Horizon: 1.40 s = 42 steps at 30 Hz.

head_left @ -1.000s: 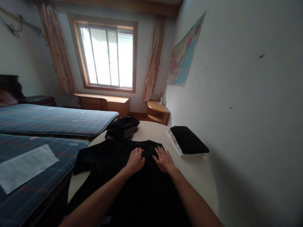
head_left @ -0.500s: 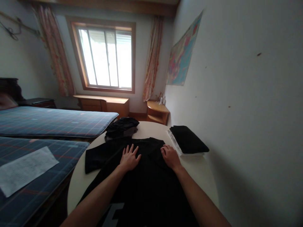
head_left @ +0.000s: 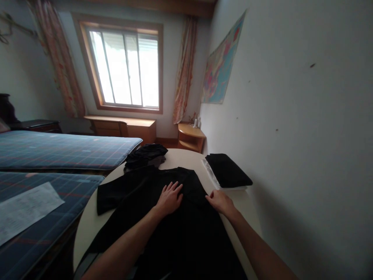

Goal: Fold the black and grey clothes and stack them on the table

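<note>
A black T-shirt [head_left: 166, 241] lies spread over a round cream table [head_left: 186, 155], its neckline at the far end and its left-side sleeve stretched out flat. My left hand [head_left: 169, 199] rests palm down on the upper chest of the shirt, fingers extended. At the shirt's right edge, below the shoulder, my right hand [head_left: 220, 202] has its fingers pinched together on the cloth by the sleeve. That sleeve does not stick out as the left one does. A pale print is partly covered by my left forearm.
Beyond the shirt sits a crumpled heap of dark clothing [head_left: 147, 154]. Folded black cloth [head_left: 227, 170] lies on a white packet [head_left: 211, 175] at the table's right, close to the wall [head_left: 291, 163]. Plaid mattresses [head_left: 70, 149] flank the left side, one bearing a paper sheet [head_left: 29, 208].
My left hand has slid right across the chest. My right hand has moved right and nearer me, from lying near the shoulder to pinching the shirt's edge. The view has shifted slightly.
</note>
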### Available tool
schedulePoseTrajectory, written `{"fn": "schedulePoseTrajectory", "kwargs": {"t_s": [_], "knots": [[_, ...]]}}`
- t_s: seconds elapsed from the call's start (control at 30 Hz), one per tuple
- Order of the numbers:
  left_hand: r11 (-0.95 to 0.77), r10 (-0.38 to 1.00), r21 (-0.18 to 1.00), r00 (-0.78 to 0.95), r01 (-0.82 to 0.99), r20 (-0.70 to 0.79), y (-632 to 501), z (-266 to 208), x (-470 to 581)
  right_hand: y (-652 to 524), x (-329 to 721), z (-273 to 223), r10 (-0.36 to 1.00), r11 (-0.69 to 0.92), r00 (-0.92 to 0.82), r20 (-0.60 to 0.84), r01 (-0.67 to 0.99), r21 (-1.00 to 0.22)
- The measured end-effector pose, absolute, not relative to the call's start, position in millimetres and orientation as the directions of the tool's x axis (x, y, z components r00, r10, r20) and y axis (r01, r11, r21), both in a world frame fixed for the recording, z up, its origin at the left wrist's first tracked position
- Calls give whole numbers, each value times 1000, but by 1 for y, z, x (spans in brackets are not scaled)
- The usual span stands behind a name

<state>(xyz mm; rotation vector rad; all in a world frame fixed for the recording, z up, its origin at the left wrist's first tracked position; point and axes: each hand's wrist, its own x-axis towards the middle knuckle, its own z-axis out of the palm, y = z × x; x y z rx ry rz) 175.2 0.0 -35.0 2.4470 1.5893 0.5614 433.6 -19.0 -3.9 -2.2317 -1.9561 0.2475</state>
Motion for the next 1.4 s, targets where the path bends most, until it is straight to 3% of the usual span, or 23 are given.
{"fn": "schedulePoseTrajectory", "kwargs": {"t_s": [0.1, 0.27, 0.37, 0.6, 0.83, 0.93, 1.03, 1.23, 1.3, 1.4], "knots": [[-424, 905, 344, 375, 838, 202, -5, -38, 182, -18, 432, -7, 994, -97, 106, 13, 943, -319], [-427, 904, 364, 379, 828, 198, -7, -37, 180, -19, 424, -2, 993, -13, 82, 89, 801, -599], [-426, 902, 392, 350, 815, 253, -8, -33, 180, -23, 417, 3, 991, 65, 33, 132, 739, -670], [-449, 891, 569, 304, 689, 337, -5, -33, 177, -37, 381, 21, 972, 178, -11, 235, 688, -704], [-274, 960, 775, 112, 570, 257, 7, -39, 172, -55, 335, 19, 960, 272, -133, 247, 656, -704], [-265, 953, 742, 49, 616, 300, 10, -43, 171, -59, 324, 11, 967, 255, -158, 202, 672, -696], [-332, 924, 655, 94, 678, 371, 12, -46, 171, -64, 320, 9, 971, 238, -173, 163, 716, -657], [-365, 902, 574, 126, 733, 413, 16, -55, 173, -77, 330, 21, 990, 125, -139, 3, 882, -454], [-371, 903, 606, 121, 703, 412, 19, -57, 173, -79, 332, 25, 987, 111, -153, -52, 875, -472], [-362, 914, 670, 103, 648, 393, 25, -58, 171, -81, 332, 26, 966, 145, -248, -78, 763, -630]]}}
